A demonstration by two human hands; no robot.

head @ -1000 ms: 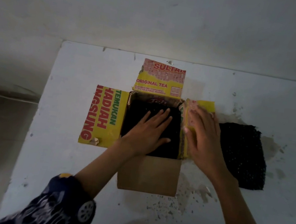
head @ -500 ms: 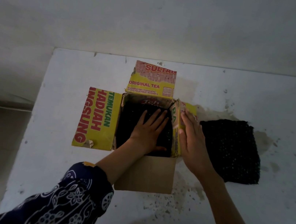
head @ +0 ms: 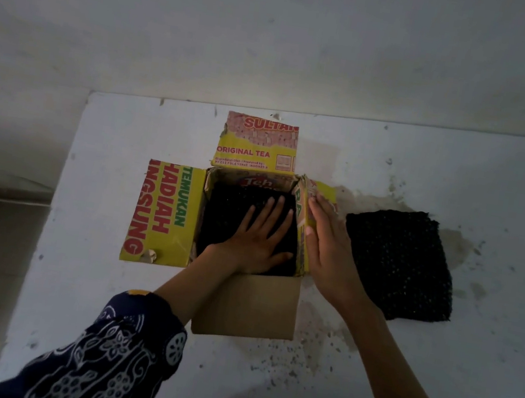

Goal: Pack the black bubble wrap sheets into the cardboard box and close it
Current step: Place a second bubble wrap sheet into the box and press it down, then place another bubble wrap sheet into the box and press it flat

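Tea box (head: 245, 305) sits open on white table (head: 432, 377). Left hand (head: 257, 239) flat, fingers spread, pushes black bubble wrap (head: 226, 207) down inside. Right hand (head: 326, 242) flat against right flap (head: 301, 225), holds nothing. Second bubble wrap stack (head: 398, 263) waits just beside box, not packed. All flaps open. Job looks about half done. Table edge far on left; plenty of free room on right.

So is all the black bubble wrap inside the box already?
No, one black bubble wrap sheet lies on the white table to the right of the box, while the left hand presses another sheet inside.
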